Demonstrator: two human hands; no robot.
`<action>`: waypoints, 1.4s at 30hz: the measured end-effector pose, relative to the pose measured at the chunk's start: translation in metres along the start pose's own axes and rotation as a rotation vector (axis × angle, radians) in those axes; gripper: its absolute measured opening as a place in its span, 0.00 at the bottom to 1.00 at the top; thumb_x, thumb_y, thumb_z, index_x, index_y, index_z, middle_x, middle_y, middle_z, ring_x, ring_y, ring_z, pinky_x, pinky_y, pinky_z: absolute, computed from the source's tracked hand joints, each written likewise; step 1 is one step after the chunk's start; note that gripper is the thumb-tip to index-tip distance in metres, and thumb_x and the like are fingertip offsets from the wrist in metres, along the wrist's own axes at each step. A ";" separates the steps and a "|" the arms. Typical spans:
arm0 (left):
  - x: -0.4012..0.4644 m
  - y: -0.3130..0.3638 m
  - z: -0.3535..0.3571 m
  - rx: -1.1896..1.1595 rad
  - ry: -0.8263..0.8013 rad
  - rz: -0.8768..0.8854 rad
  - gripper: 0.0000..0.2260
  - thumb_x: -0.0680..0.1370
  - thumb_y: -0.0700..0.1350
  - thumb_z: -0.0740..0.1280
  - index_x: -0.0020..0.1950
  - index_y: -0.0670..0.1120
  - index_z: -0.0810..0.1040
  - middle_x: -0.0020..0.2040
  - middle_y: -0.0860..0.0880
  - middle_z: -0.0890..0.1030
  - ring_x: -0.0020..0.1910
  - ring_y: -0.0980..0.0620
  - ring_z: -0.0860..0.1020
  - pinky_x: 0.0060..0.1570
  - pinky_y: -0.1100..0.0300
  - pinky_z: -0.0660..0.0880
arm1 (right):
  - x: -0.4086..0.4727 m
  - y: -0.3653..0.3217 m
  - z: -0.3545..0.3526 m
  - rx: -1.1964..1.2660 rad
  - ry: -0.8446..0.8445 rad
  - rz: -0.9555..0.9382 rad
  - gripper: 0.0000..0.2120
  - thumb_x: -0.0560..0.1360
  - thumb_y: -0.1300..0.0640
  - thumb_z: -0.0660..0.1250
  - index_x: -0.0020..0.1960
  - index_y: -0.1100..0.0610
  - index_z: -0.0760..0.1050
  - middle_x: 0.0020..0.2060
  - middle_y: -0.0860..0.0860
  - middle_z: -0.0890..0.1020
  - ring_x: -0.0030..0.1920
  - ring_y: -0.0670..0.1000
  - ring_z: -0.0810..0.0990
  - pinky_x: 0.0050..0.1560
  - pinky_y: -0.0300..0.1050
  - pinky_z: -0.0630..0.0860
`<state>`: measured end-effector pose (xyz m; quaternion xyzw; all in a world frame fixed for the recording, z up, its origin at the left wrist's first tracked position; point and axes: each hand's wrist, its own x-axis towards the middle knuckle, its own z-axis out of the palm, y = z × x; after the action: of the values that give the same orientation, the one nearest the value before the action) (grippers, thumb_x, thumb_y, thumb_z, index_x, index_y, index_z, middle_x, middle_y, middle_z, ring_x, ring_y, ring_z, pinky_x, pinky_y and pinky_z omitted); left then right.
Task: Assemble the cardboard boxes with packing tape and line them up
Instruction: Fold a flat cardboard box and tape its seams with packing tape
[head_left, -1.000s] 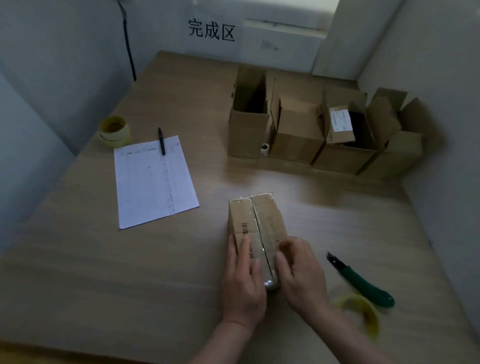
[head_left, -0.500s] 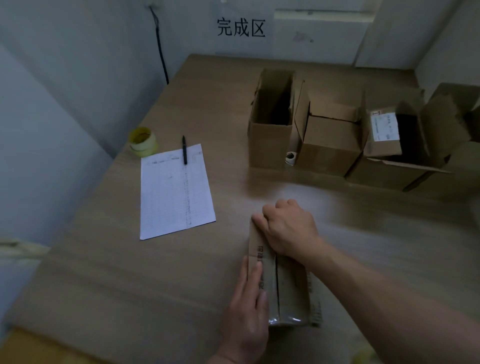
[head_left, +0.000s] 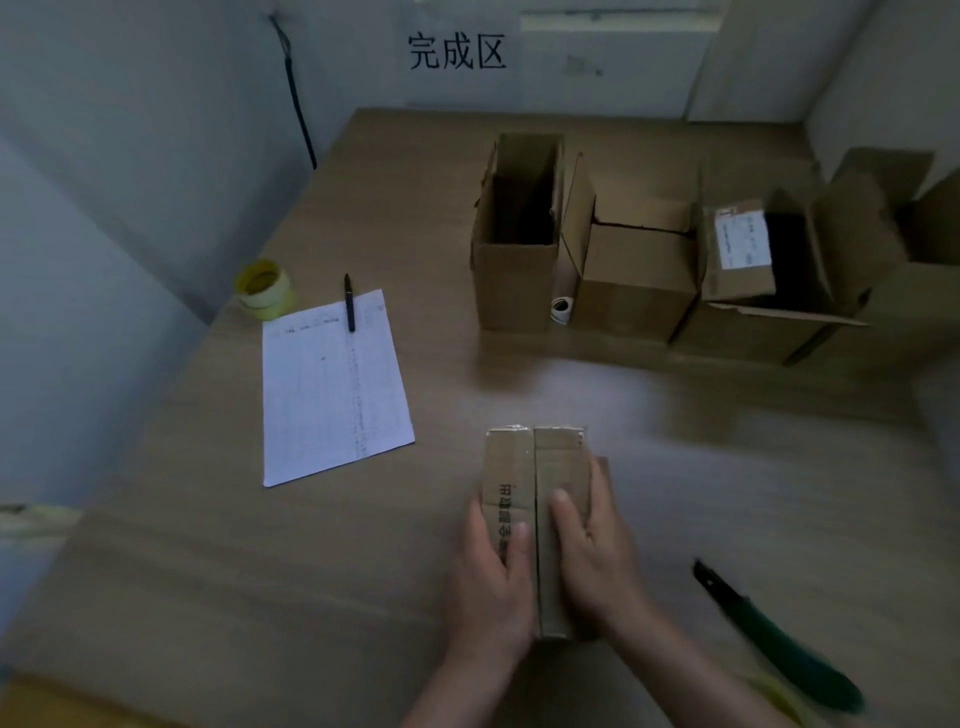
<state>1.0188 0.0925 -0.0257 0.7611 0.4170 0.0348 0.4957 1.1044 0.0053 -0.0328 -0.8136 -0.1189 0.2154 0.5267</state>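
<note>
A small cardboard box (head_left: 535, 467) lies on the table in front of me, its two flaps closed along a centre seam. My left hand (head_left: 491, 577) lies flat on the left flap, fingers straight. My right hand (head_left: 592, 556) presses flat on the right flap, its fingers reaching over the right edge. A row of open cardboard boxes stands at the back: a tall one (head_left: 514, 244), a middle one (head_left: 636, 260) and one with a white label (head_left: 748, 270). A yellow tape roll (head_left: 262, 288) sits at the far left.
A sheet of paper (head_left: 332, 389) with a black pen (head_left: 349, 309) lies left of centre. A green utility knife (head_left: 779, 642) lies at the lower right. A small white roll (head_left: 562, 307) sits between two back boxes. Walls close in on the left, back and right.
My right hand has drawn back from the box's far end to its right flap. My left hand stays on the left flap. The view has shifted.
</note>
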 end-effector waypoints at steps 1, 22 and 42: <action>0.000 0.001 0.003 0.072 0.027 0.030 0.21 0.81 0.55 0.60 0.73 0.53 0.65 0.62 0.55 0.78 0.61 0.50 0.77 0.54 0.61 0.72 | -0.002 0.001 0.003 0.028 0.035 0.012 0.15 0.82 0.48 0.57 0.68 0.39 0.64 0.56 0.42 0.79 0.55 0.45 0.80 0.57 0.53 0.78; 0.053 0.026 -0.088 -0.303 -0.593 -0.082 0.27 0.73 0.67 0.62 0.63 0.49 0.74 0.55 0.49 0.82 0.52 0.49 0.81 0.45 0.52 0.80 | -0.043 -0.051 0.006 0.500 0.083 0.381 0.19 0.79 0.37 0.56 0.62 0.45 0.75 0.57 0.51 0.83 0.58 0.56 0.80 0.60 0.63 0.77; 0.026 0.168 0.104 -0.118 -0.680 0.114 0.04 0.80 0.46 0.64 0.51 0.52 0.78 0.51 0.48 0.83 0.51 0.46 0.81 0.52 0.44 0.80 | 0.010 -0.019 -0.262 -0.191 0.475 0.283 0.08 0.79 0.58 0.64 0.42 0.56 0.78 0.36 0.54 0.81 0.38 0.56 0.80 0.34 0.50 0.76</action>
<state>1.1853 0.0075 0.0444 0.7211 0.1822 -0.1690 0.6467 1.2379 -0.1934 0.0747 -0.8957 0.1026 0.0782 0.4256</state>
